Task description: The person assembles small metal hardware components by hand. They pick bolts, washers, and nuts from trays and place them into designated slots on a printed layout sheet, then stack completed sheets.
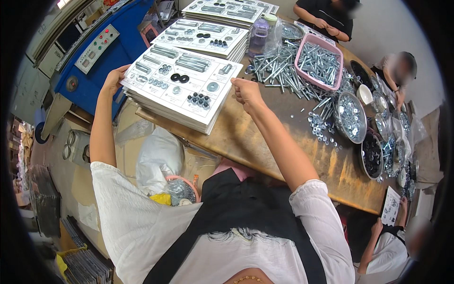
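A white hardware card [182, 87] lies on top of a thick stack at the table's left corner. It carries bolts, washers, nuts and two black rings in ruled sections. My left hand [115, 79] pinches the card's left edge, its fingertips partly hidden behind it. My right hand [247, 93] is closed at the card's right corner, thumb and fingers on the edge. Just behind stands a second stack of similar cards [208, 37], and a third stack [227, 8] lies farther back.
Loose bolts [279, 66] heap beside a pink basket of bolts [319, 61]. Bowls of washers [350, 116] and dark parts [372, 155] line the right side. A purple bottle [258, 35] stands behind. A blue machine [106, 45] is at left. Co-workers [326, 21] sit around the table.
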`<action>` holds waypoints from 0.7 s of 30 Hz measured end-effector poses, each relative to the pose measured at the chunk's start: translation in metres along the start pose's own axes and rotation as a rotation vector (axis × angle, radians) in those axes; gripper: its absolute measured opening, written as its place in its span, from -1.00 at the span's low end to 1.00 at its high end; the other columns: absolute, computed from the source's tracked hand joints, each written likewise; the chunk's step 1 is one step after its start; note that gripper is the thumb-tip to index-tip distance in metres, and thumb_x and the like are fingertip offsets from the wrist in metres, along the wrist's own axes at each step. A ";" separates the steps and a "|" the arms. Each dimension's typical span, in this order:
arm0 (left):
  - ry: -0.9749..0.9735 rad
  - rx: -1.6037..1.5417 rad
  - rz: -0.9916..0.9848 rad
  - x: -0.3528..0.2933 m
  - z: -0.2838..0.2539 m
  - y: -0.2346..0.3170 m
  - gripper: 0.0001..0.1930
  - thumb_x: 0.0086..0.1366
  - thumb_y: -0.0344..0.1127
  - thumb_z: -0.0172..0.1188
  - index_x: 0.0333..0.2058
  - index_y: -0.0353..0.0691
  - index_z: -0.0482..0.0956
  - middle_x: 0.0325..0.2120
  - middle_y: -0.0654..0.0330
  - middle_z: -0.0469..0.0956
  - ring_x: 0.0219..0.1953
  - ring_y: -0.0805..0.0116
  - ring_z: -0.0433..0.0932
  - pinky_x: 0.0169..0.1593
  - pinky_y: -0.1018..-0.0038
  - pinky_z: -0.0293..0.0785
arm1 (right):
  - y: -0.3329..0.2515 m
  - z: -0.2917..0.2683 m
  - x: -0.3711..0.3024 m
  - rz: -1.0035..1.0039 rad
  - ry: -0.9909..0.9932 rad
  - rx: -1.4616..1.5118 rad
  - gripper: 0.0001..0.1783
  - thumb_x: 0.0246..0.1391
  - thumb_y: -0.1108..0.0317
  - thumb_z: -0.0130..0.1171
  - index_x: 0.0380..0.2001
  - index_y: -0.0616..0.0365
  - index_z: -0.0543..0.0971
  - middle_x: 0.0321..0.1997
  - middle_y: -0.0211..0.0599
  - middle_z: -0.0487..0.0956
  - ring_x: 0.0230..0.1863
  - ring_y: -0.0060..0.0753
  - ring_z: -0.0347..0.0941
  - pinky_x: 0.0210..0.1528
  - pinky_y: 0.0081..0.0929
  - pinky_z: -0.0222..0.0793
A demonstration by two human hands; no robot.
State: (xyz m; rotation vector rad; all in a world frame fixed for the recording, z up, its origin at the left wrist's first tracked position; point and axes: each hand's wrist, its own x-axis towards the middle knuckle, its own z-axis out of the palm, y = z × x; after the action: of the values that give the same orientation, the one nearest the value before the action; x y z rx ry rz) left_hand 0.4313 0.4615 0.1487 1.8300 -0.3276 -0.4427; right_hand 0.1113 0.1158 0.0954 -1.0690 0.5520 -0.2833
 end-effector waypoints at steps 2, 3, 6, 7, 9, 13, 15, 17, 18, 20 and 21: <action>0.026 0.000 -0.013 0.005 -0.010 -0.010 -0.35 -0.04 -0.59 -0.16 0.13 -0.37 0.46 -0.03 0.07 0.57 -0.10 0.30 0.59 -0.01 0.52 0.49 | 0.002 0.011 0.004 0.008 0.001 -0.009 -0.85 0.10 0.37 0.21 -0.43 0.25 0.59 -0.66 -0.57 0.30 -0.73 -0.73 0.05 -0.71 -0.66 -0.11; 0.017 -0.012 -0.021 0.008 -0.008 -0.012 -0.34 -0.05 -0.60 -0.16 0.13 -0.37 0.45 -0.03 0.07 0.57 -0.10 0.30 0.59 -0.01 0.51 0.49 | 0.002 0.011 0.006 0.015 0.012 -0.015 -0.85 0.10 0.37 0.21 -0.43 0.25 0.59 -0.66 -0.57 0.31 -0.73 -0.73 0.05 -0.71 -0.66 -0.11; 0.002 -0.063 -0.050 0.019 -0.015 -0.020 -0.33 -0.07 -0.62 -0.16 0.13 -0.38 0.45 -0.03 0.06 0.57 -0.11 0.29 0.59 0.01 0.49 0.49 | 0.003 0.016 0.009 0.031 0.025 -0.038 -0.85 0.10 0.37 0.21 -0.44 0.24 0.59 -0.65 -0.57 0.32 -0.72 -0.73 0.04 -0.70 -0.66 -0.11; -0.003 -0.062 -0.047 0.019 -0.019 -0.027 -0.33 -0.07 -0.62 -0.17 0.14 -0.38 0.44 -0.02 0.06 0.56 -0.10 0.29 0.59 0.01 0.49 0.49 | 0.003 0.017 0.008 0.036 0.020 -0.037 -0.85 0.10 0.36 0.21 -0.44 0.23 0.59 -0.65 -0.57 0.32 -0.72 -0.73 0.04 -0.70 -0.66 -0.11; -0.025 -0.059 -0.033 0.018 -0.011 -0.029 -0.33 -0.06 -0.62 -0.17 0.14 -0.38 0.43 -0.01 0.05 0.56 -0.08 0.29 0.58 0.02 0.49 0.49 | 0.002 0.016 0.009 0.037 0.023 -0.031 -0.85 0.10 0.36 0.21 -0.45 0.23 0.59 -0.65 -0.57 0.32 -0.72 -0.73 0.03 -0.70 -0.66 -0.11; 0.012 -0.030 -0.026 0.016 -0.012 -0.037 -0.34 -0.06 -0.63 -0.18 0.12 -0.41 0.44 0.01 0.05 0.55 -0.02 0.28 0.56 0.07 0.50 0.40 | 0.002 0.016 0.011 0.027 0.006 -0.050 -0.84 0.11 0.35 0.21 -0.49 0.21 0.58 -0.66 -0.58 0.31 -0.73 -0.73 0.03 -0.70 -0.64 -0.12; 0.027 0.000 -0.026 0.011 -0.003 -0.033 -0.33 -0.09 -0.62 -0.19 0.11 -0.42 0.45 0.00 0.05 0.55 -0.01 0.28 0.56 0.08 0.49 0.40 | 0.004 0.012 0.014 0.040 0.020 -0.055 -0.84 0.11 0.35 0.21 -0.48 0.21 0.57 -0.66 -0.58 0.31 -0.73 -0.72 0.03 -0.71 -0.63 -0.12; 0.003 -0.032 -0.008 0.009 -0.007 -0.034 -0.33 -0.10 -0.61 -0.19 0.10 -0.44 0.46 0.00 0.03 0.55 0.01 0.27 0.55 0.11 0.47 0.38 | 0.006 0.013 0.015 0.064 0.030 -0.048 -0.84 0.11 0.35 0.21 -0.47 0.21 0.57 -0.66 -0.58 0.31 -0.73 -0.72 0.03 -0.71 -0.63 -0.12; 0.013 -0.016 0.000 0.007 -0.007 -0.034 -0.35 -0.09 -0.61 -0.18 0.09 -0.47 0.46 0.00 0.01 0.55 0.02 0.27 0.55 0.12 0.47 0.38 | 0.006 0.014 0.014 0.086 0.030 -0.036 -0.84 0.10 0.34 0.22 -0.46 0.21 0.57 -0.66 -0.60 0.28 -0.73 -0.72 0.01 -0.72 -0.63 -0.12; -0.008 -0.007 0.001 0.011 -0.021 -0.035 -0.38 -0.04 -0.60 -0.14 0.09 -0.45 0.47 -0.01 0.04 0.56 0.03 0.26 0.54 0.13 0.49 0.36 | 0.003 0.009 0.014 0.113 -0.032 -0.046 -0.84 0.12 0.33 0.20 -0.43 0.22 0.59 -0.66 -0.61 0.26 -0.73 -0.72 -0.01 -0.72 -0.64 -0.12; -0.052 -0.021 0.027 0.017 -0.010 -0.031 -0.41 -0.01 -0.59 -0.13 0.07 -0.43 0.49 -0.02 0.04 0.57 0.02 0.28 0.54 0.10 0.50 0.38 | 0.000 -0.002 0.014 0.119 -0.041 -0.050 -0.83 0.12 0.33 0.19 -0.41 0.22 0.60 -0.66 -0.61 0.25 -0.72 -0.72 -0.01 -0.72 -0.64 -0.13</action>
State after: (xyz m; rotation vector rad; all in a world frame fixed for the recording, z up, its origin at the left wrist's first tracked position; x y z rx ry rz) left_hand 0.4513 0.4720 0.1197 1.7937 -0.3817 -0.4741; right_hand 0.1221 0.1075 0.0903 -1.0836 0.5856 -0.1439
